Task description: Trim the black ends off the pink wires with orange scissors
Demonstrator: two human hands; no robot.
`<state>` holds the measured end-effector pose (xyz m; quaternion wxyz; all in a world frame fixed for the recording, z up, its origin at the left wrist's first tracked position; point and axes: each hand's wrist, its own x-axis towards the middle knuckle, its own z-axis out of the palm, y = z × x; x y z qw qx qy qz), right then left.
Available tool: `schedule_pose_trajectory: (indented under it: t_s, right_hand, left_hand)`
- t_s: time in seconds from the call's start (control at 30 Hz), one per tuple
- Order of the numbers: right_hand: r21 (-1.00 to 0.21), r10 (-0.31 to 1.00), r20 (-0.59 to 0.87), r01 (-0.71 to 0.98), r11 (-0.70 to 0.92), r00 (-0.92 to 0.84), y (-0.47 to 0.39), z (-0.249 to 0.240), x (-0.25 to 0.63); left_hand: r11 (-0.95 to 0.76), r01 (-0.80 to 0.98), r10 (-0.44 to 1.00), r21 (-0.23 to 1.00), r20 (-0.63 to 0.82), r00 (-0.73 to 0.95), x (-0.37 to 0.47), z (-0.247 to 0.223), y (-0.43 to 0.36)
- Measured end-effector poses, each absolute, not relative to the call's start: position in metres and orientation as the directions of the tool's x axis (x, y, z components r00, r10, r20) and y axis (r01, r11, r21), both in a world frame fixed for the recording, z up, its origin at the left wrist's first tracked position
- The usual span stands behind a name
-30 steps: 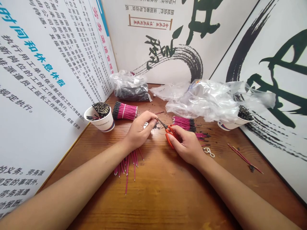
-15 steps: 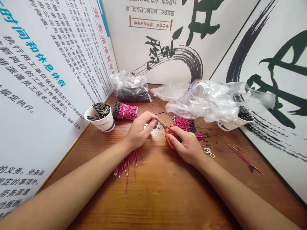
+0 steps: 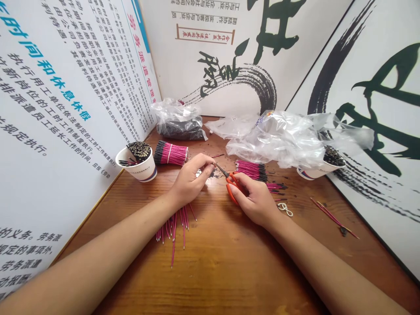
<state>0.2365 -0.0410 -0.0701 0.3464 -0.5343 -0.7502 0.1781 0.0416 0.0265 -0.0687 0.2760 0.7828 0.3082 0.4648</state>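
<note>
Left hand [image 3: 193, 178]: held above the middle of the wooden table [image 3: 210, 271], thumb and forefinger brought together in a pinch; anything between them is too small to make out.
Right hand [image 3: 254, 196]: fingers curled around the handles of the orange-handled scissors [image 3: 231, 183], gripping them firmly.
Scissors: pointing away and to the left, between the two hands, tips at the left fingertips; how far the blades are parted cannot be told.
Loose pink wires [image 3: 173, 236]: fanned out on the table below the left forearm, silvery tips toward the person, other ends hidden by the arm.
Black scraps [image 3: 216, 173]: scattered on the table just beyond the hands.
Banded bundle [image 3: 175, 153]: pink wires with black ends, a white band around them, beyond the left hand.
Unbanded pile [image 3: 251, 169]: similar wires, just beyond the right hand, with a smaller bunch [image 3: 276, 187] near it.
Left cup [image 3: 142, 171]: upright, packed with black pieces with brassy ends, beside the banded bundle.
Right cup [image 3: 311, 173]: also filled with dark pieces, partly covered by clear plastic bags [image 3: 278, 138].
White loop [image 3: 285, 209]: lying near the right wrist.
Stray wires [image 3: 334, 217]: well apart, at far right.
Bag of black items [image 3: 180, 127]: at the back left.
</note>
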Motion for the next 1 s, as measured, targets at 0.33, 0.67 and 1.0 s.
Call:
schedule_pose_trajectory:
  t_s: [0.33,0.67,1.0]
  right_hand:
    - [-0.633,0.931,0.313,0.690,0.351,-0.187,-0.041,-0.071,0.237]
    - [-0.676,0.940,0.304,0.659,0.329,-0.157,-0.039,-0.071,0.237]
    - [-0.683,0.940,0.314,0.657,0.319,-0.129,-0.039,-0.070,0.237]
  left_hand:
    - [-0.644,0.250,0.753,0.723,0.541,0.375,0.042,-0.068,0.026]
    - [-0.562,0.199,0.787,0.803,0.444,0.428,0.040,-0.072,0.021]
    - [-0.606,0.032,0.769,0.795,0.575,0.280,0.019,0.012,0.026]
